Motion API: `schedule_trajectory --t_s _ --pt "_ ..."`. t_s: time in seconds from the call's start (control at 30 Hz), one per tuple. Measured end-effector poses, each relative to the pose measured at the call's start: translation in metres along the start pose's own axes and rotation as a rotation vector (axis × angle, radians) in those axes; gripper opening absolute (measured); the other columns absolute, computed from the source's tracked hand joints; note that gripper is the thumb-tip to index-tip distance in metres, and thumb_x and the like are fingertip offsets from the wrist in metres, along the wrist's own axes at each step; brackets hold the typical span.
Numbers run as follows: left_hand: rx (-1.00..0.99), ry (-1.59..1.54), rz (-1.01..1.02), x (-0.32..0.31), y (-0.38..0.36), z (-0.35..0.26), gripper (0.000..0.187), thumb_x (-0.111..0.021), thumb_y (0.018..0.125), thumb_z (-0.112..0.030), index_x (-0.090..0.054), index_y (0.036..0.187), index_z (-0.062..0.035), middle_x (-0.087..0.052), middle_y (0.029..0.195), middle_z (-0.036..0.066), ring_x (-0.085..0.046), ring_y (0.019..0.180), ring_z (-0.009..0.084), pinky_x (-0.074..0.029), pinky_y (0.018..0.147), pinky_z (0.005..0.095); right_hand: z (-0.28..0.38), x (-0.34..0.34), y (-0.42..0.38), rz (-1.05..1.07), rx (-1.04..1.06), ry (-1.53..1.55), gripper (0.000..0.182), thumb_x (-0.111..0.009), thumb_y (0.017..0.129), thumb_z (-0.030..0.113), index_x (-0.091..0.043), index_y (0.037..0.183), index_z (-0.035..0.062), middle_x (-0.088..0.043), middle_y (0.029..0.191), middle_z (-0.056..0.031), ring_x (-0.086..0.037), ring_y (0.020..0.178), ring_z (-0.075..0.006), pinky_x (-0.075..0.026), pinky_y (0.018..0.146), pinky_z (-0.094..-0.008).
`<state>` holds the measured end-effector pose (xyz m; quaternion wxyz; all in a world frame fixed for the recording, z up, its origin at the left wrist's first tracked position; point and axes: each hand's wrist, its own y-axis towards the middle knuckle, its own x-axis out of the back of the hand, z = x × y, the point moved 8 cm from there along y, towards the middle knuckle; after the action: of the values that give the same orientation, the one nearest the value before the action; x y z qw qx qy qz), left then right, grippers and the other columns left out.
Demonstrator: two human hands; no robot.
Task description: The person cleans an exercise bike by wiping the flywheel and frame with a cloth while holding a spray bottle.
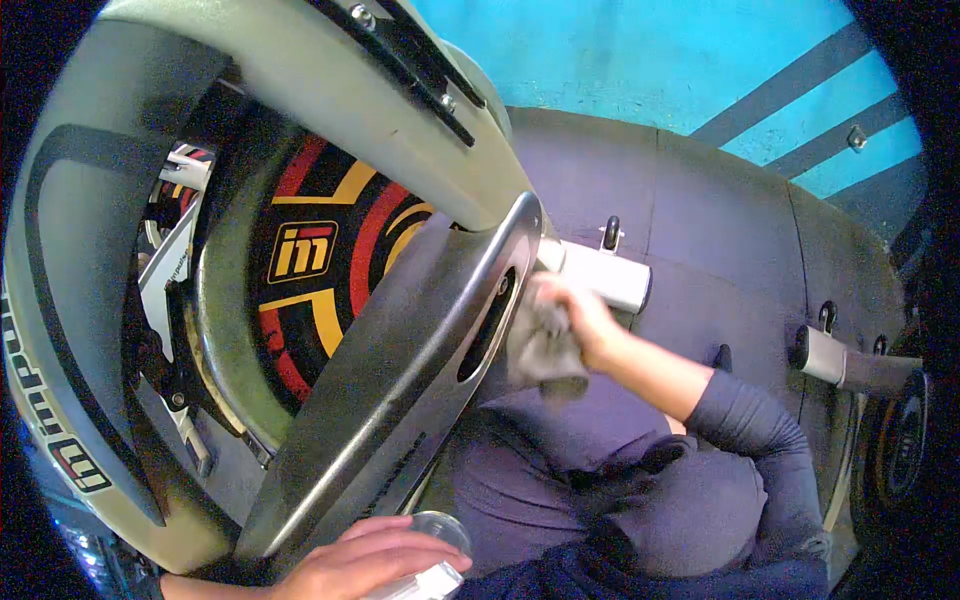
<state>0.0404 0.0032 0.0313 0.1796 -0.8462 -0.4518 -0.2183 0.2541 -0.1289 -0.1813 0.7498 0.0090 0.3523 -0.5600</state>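
My right hand (585,325), blurred by motion, is closed on a crumpled grey cloth (543,345). The cloth lies beside, and seems to touch, the dark slotted frame (400,370) of an exercise bike. At the bottom edge, my left hand (365,560) curls its fingers over a clear container (445,527) with a white part, next to the frame's lower end. Most of that container is hidden by the hand and the picture's edge. Behind the frame sits the bike's flywheel disc (303,250) with red and yellow markings.
A grey fork-like arm (400,110) slopes across the top, and a curved grey cover (60,300) stands at left. A white stabiliser foot (605,275) rests on dark floor mats (720,220). Another machine (890,420) is at far right, near a blue wall (640,60).
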Motion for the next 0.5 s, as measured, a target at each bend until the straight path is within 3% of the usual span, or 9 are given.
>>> schedule_trajectory --t_s 0.07,0.1,0.13,0.2,0.27,0.37,0.43,0.47,0.5 --pt "-0.022 0.006 -0.015 0.002 0.002 -0.004 0.046 -0.066 0.075 -0.002 -0.058 0.121 -0.0014 -0.065 0.11 0.012 -0.063 0.103 0.0278 -0.041 0.098 0.0428 -0.001 0.016 0.024 0.109 -0.071 0.089 0.019 -0.059 0.082 0.029 -0.064 0.087 0.0117 -0.064 0.088 -0.004 -0.063 0.086 -0.0182 -0.054 0.072 -0.0372" --pt "-0.027 0.011 -0.003 0.003 0.004 -0.007 0.047 -0.066 0.074 -0.002 -0.058 0.12 -0.0012 -0.065 0.109 0.012 -0.063 0.102 0.0278 -0.041 0.098 0.0426 -0.001 0.009 0.01 -0.046 -0.066 0.103 0.015 -0.057 0.083 0.024 -0.061 0.083 0.0096 -0.062 0.083 -0.0041 -0.061 0.079 -0.0169 -0.052 0.07 -0.0322" --pt "-0.03 0.014 0.011 0.003 0.005 -0.009 0.047 -0.065 0.074 -0.001 -0.059 0.12 -0.001 -0.065 0.107 0.012 -0.063 0.101 0.0278 -0.041 0.097 0.0423 -0.002 0.005 0.013 0.058 0.112 0.028 0.011 -0.053 0.085 0.019 -0.059 0.08 0.0107 -0.06 0.081 -0.0033 -0.059 0.079 -0.0159 -0.05 0.074 -0.0303" --pt "-0.025 0.012 0.012 0.002 0.004 -0.007 0.047 -0.065 0.073 -0.001 -0.059 0.119 -0.0008 -0.065 0.106 0.012 -0.063 0.101 0.0279 -0.041 0.097 0.0422 -0.046 -0.002 0.023 0.312 0.199 -0.243 0.011 -0.052 0.085 0.016 -0.056 0.077 0.0097 -0.057 0.078 -0.0019 -0.056 0.079 -0.015 -0.046 0.079 -0.0293" --pt "-0.02 0.013 0.015 0.0 0.003 -0.006 0.047 -0.065 0.072 -0.001 -0.059 0.119 -0.0005 -0.065 0.105 0.012 -0.063 0.101 0.0279 -0.041 0.097 0.042 -0.073 -0.037 -0.017 0.415 0.177 -0.582 0.013 -0.053 0.086 0.017 -0.057 0.079 0.006 -0.057 0.08 -0.0013 -0.053 0.081 -0.0128 -0.042 0.081 -0.0283" --pt "-0.019 -0.005 -0.007 0.0 0.002 -0.005 0.046 -0.066 0.072 -0.002 -0.06 0.118 -0.0002 -0.065 0.105 0.012 -0.063 0.101 0.0279 -0.041 0.097 0.0417 -0.083 -0.048 -0.031 0.485 -0.044 -0.502 0.018 -0.058 0.085 0.02 -0.061 0.086 0.0028 -0.059 0.082 0.0001 -0.049 0.082 -0.01 -0.041 0.075 -0.026" --pt "-0.017 0.007 0.002 -0.002 0.005 -0.005 0.047 -0.066 0.072 -0.002 -0.06 0.119 -0.0001 -0.065 0.106 0.012 -0.063 0.101 0.0282 -0.041 0.097 0.0418 -0.059 -0.025 -0.003 0.401 0.128 -0.575 0.015 -0.059 0.081 0.018 -0.06 0.079 0.0028 -0.057 0.075 0.0004 -0.05 0.076 -0.01 -0.042 0.071 -0.0266" --pt "-0.019 0.007 0.0 -0.002 0.004 -0.005 0.047 -0.066 0.072 -0.002 -0.06 0.119 -0.0001 -0.065 0.106 0.012 -0.063 0.101 0.0282 -0.041 0.097 0.0418 -0.027 -0.017 0.007 0.289 0.45 -0.669 0.011 -0.058 0.078 0.015 -0.06 0.075 0.0048 -0.056 0.073 0.0009 -0.05 0.074 -0.0103 -0.042 0.068 -0.028" --pt "-0.023 0.016 -0.009 -0.002 0.003 -0.005 0.047 -0.067 0.072 -0.002 -0.06 0.119 -0.0003 -0.065 0.106 0.012 -0.063 0.101 0.0284 -0.041 0.098 0.042 -0.017 -0.008 0.013 0.231 0.233 -0.369 0.01 -0.059 0.078 0.016 -0.061 0.081 0.0072 -0.057 0.076 0.0002 -0.053 0.073 -0.0117 -0.045 0.069 -0.0285"
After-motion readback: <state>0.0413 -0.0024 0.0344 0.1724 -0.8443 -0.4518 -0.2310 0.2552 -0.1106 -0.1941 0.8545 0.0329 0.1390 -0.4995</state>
